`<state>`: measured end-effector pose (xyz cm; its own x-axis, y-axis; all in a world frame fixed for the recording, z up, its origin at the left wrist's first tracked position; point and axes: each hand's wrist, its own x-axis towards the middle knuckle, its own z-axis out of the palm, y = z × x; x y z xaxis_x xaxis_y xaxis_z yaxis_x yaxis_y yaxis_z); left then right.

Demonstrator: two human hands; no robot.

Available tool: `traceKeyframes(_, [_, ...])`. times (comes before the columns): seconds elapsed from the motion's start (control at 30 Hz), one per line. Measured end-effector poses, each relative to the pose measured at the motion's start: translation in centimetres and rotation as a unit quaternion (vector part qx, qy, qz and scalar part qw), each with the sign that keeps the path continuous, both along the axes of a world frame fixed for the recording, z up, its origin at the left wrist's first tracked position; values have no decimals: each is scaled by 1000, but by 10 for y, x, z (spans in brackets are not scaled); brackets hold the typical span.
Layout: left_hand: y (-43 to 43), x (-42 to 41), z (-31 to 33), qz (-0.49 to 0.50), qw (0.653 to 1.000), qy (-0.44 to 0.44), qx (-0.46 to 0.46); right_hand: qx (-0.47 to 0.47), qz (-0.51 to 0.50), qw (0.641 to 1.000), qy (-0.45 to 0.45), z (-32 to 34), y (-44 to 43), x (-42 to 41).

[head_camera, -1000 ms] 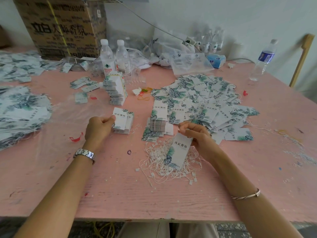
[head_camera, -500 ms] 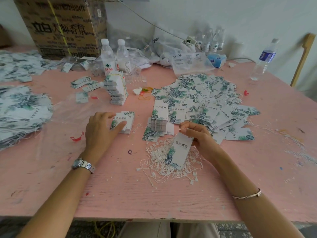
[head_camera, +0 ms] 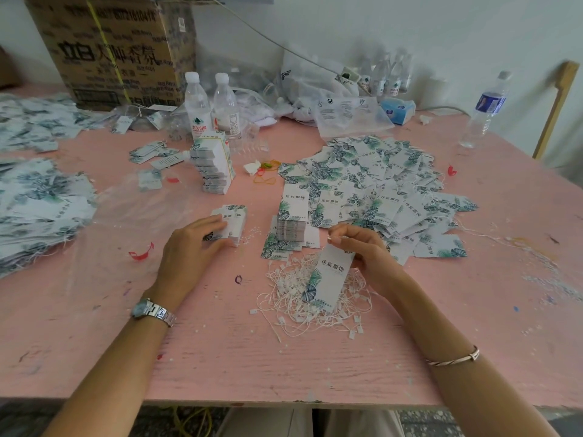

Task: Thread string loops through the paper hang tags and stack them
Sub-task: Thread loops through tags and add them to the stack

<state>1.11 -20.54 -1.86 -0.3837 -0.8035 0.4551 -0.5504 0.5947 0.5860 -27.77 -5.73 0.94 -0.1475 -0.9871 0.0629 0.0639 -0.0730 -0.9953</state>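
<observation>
Head camera looked down on a pink table (head_camera: 284,357) with both bare forearms reaching in from six o'clock. Left hand (head_camera: 189,247), with a wristwatch (head_camera: 153,312) on its wrist, lay flat with nearly straight fingers pressing on a small stack of tags (head_camera: 236,216) at about eleven o'clock from the table's middle; nothing was clasped in it. Right hand (head_camera: 362,250), a thin bracelet (head_camera: 454,357) on its forearm, pinched the top end of one hang tag (head_camera: 328,279) between thumb and fingertips. That tag, white with green leaves and dark lettering, slanted down toward seven o'clock over a tangled pile of white string loops (head_camera: 284,291) lying on the table just beneath it. At twelve o'clock from the strings stood a neat stack of plain tags (head_camera: 291,222), and a wide scatter of loose tags (head_camera: 378,184) spread toward one o'clock. A taller stack (head_camera: 214,168) stood farther back at eleven, with two water bottles (head_camera: 197,105) and a cardboard box (head_camera: 110,48) behind it. At nine o'clock a heap of tags with strings (head_camera: 41,209) lay near the table's edge.
</observation>
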Motion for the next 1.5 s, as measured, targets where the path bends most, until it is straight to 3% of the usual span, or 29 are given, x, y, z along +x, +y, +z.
traceKeyframes(0.27, [-3,-2,-4,-28,999,33,-1,2,12,1000,-1,0,1,1])
traceKeyframes(0.77, [-6,-3,-9,28,997,35,-63,17,5,1000,8,3,2,3])
traceKeyframes(1.37, [0,-7,-4,9,997,62,-50,15,5,1000,-3,4,2,4])
traceKeyframes(1.5, [2,-8,-3,68,997,20,-41,14,3,1000,-8,4,2,4])
